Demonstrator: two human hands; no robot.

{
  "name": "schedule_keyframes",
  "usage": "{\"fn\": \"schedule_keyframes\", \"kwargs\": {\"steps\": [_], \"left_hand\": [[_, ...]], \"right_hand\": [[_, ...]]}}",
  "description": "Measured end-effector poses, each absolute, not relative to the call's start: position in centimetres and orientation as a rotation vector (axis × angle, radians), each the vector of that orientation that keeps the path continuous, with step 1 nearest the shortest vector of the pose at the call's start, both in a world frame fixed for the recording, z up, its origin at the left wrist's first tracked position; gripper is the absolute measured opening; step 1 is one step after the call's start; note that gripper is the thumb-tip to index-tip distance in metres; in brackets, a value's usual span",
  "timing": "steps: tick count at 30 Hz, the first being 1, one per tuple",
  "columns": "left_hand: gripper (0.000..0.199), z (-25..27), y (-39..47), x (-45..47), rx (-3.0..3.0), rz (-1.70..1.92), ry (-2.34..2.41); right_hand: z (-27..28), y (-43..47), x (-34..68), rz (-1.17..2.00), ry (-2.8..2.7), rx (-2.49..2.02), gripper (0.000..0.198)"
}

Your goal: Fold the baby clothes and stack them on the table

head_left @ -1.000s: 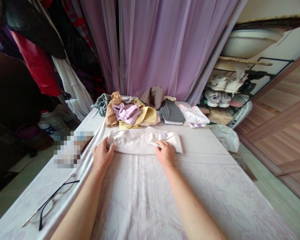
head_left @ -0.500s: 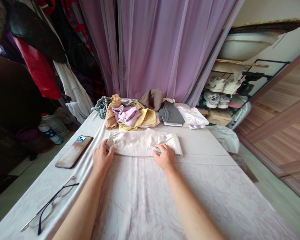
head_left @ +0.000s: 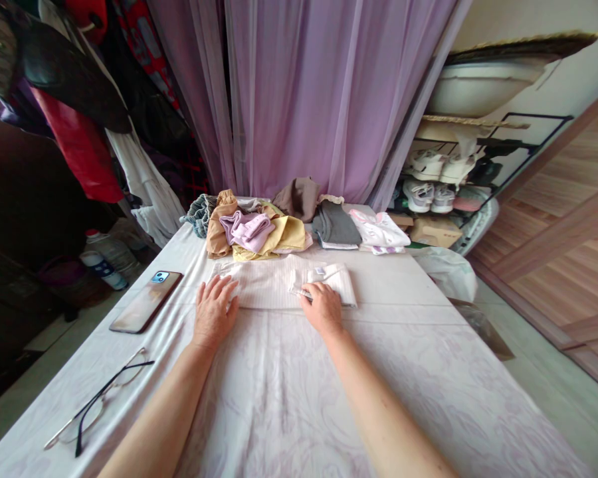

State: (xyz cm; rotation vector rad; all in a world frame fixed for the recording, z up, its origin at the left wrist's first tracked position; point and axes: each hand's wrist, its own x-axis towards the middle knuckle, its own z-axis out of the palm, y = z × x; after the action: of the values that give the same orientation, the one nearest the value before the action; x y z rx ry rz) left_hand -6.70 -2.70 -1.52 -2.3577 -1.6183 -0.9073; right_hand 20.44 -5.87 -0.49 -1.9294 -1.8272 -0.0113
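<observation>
A cream, finely striped garment (head_left: 259,284) lies flat across the table, its right end folded over on itself with a small label showing. My left hand (head_left: 214,312) rests on its left end, palm down, with the fingers spread. At the folded end, my right hand (head_left: 323,311) has its fingers curved over the top layer and its thumb at the near edge. Just behind lies a loose heap of clothes, among them a lilac piece (head_left: 249,229), a yellow piece (head_left: 286,236) and a tan piece (head_left: 219,232).
A folded grey garment (head_left: 336,226) and a folded white-and-pink garment (head_left: 379,231) sit at the back right. On the left are a phone (head_left: 147,302) and eyeglasses (head_left: 99,401). A purple curtain (head_left: 319,99) hangs behind; shoes (head_left: 431,182) stand on a rack at right.
My left hand has shifted right and its fingers have spread from the garment's left edge onto its surface. My right hand stays at the folded end. The view has shifted slightly.
</observation>
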Motion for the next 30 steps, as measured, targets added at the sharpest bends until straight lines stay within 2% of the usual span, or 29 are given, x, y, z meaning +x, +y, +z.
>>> {"fn": "schedule_keyframes", "kwargs": {"steps": [3, 7, 10, 18, 23, 26, 30], "left_hand": [[0.035, -1.4, -2.7, -6.7, -2.404, -0.827, -1.567], [0.037, -0.9, -2.8, -6.4, -2.543, -0.697, -1.521], [0.041, -0.5, -2.9, -6.3, -2.607, -0.617, -1.542], [0.039, -0.4, -3.0, -5.7, -2.603, -0.613, -1.574], [0.036, -0.1, -4.4, -0.5, -2.711, -0.709, -1.384], [0.04, 0.1, -5.2, 3.9, -2.897, -0.669, -1.151], [0.047, -0.2, -5.5, 8.0, -3.058, -0.596, -0.973]], "right_hand": [[-0.1, -5.9, 20.4, 0.016, -1.863, -1.964, 0.016], [0.1, -5.9, 20.9, -0.009, -1.922, -1.973, 0.026], [0.1, -5.8, 22.0, -0.065, -1.947, -2.051, 0.024], [-0.6, -6.5, 23.8, -0.068, -2.04, -1.915, 0.028], [-0.9, -7.4, 23.9, -0.007, -2.008, -1.71, 0.024], [-0.4, -6.8, 25.9, 0.013, -1.889, -1.59, 0.029], [0.8, -4.1, 30.2, -0.019, -1.702, -1.77, 0.027]]}}
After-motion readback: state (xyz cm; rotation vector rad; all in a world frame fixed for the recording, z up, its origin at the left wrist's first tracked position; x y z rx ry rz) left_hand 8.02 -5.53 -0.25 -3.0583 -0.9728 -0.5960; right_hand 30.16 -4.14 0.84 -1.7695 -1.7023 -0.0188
